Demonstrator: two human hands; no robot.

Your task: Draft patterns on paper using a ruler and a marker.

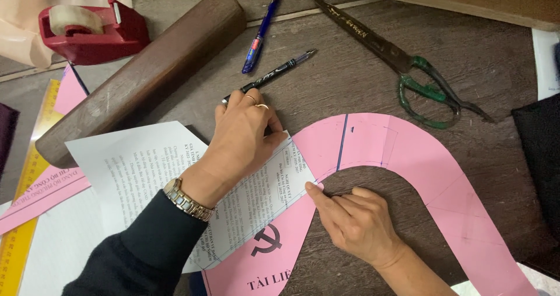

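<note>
1. My left hand (242, 141) lies flat, fingers spread and pressing down on the white printed sheet of paper (146, 167). It grips nothing.
2. My right hand (356, 220) has its fingers curled loosely, and the pointing finger's tip pins the edge where the white sheet meets the curved pink paper pattern piece (402, 150). It holds nothing either.
3. The pink piece lies on the dark wooden table (350, 80), bent like an arch, with its lower end under the white sheet.
4. To do this well, I think I should press both papers flat so the edges stay lined up and nothing slides.
5. A black pen (274, 74) lies just past my left fingertips, near a blue pen (262, 30).
6. Green-handled long scissors (402, 62) lie well apart, up on the right.
7. My left hand hides part of the white sheet.
8. The pink piece is cut off at the bottom edge. I cannot tell how far it goes.
</note>
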